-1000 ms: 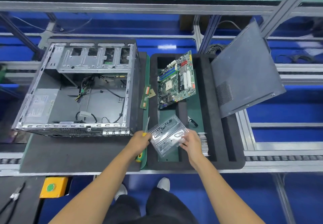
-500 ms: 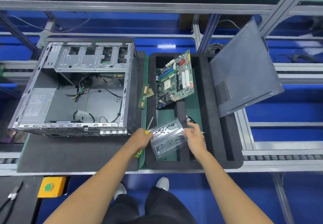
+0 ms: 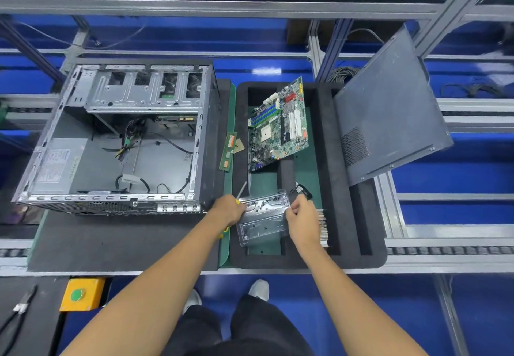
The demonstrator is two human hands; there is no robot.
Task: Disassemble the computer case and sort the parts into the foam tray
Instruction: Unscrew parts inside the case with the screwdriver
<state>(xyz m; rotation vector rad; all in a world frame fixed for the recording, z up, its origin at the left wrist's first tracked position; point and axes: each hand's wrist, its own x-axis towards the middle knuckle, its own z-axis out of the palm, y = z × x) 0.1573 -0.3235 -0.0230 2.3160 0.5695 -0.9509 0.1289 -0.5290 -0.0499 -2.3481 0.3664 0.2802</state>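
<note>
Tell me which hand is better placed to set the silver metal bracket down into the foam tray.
Probably the right hand. It grips the silver metal bracket directly over the black foam tray and holds nothing else. The left hand also pinches the bracket but is encumbered by a yellow-handled screwdriver.

Bench (image 3: 445, 247): black mat (image 3: 111, 241), case (image 3: 116, 139), foam tray (image 3: 350, 216).

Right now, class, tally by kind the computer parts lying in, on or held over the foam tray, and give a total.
Motherboard: 1
Side panel: 1
Metal bracket, held by left hand and right hand: 1
Heatsink: 1
RAM stick: 1
Total: 5
</note>
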